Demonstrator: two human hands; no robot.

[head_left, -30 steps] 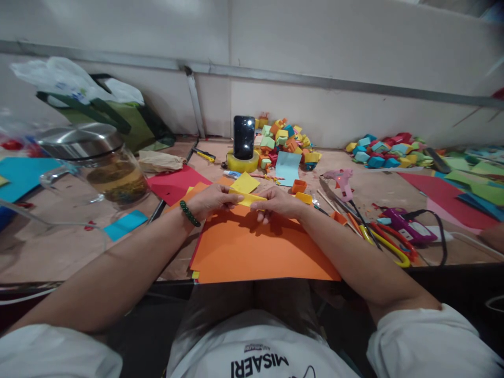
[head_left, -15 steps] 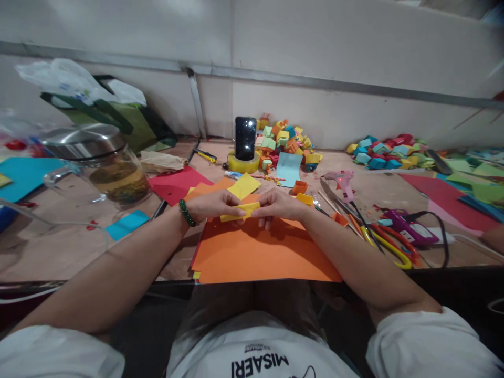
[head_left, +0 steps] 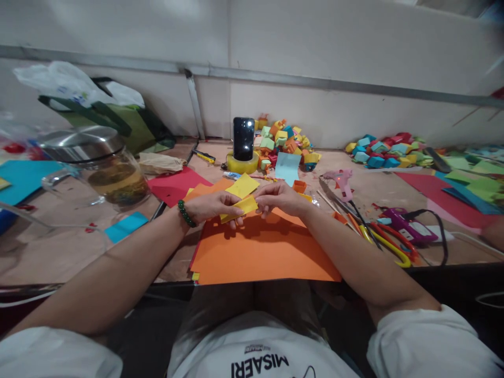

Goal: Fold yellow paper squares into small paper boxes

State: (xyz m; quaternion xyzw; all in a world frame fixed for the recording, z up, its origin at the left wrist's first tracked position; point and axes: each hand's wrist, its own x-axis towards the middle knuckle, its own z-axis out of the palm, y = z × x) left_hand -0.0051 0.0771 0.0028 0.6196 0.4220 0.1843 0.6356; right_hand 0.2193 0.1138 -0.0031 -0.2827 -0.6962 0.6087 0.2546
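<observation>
A small folded piece of yellow paper (head_left: 247, 205) is pinched between the thumb and fingers of my left hand (head_left: 220, 206), which has a green bead bracelet at its wrist. My right hand (head_left: 277, 199) is closed at the paper's right end, thumb against forefinger, and appears to grip its edge. Both hands hover over a stack of orange paper sheets (head_left: 260, 257). Just beyond the fingers lies another yellow sheet (head_left: 242, 185). Small folded orange (head_left: 300, 186) pieces sit past my right hand.
A phone (head_left: 243, 138) leans upright in a yellow tape roll (head_left: 243, 164). Heaps of folded paper pieces (head_left: 281, 137) lie behind. At right are a pink glue gun (head_left: 343, 184), scissors (head_left: 388, 244) and a purple device (head_left: 413, 226). A glass jug of tea (head_left: 114, 178) stands left.
My right thumb and fingers have shifted to the right end of the yellow paper, uncovering more of it. The paper is now tilted up at the right, still in my left hand.
</observation>
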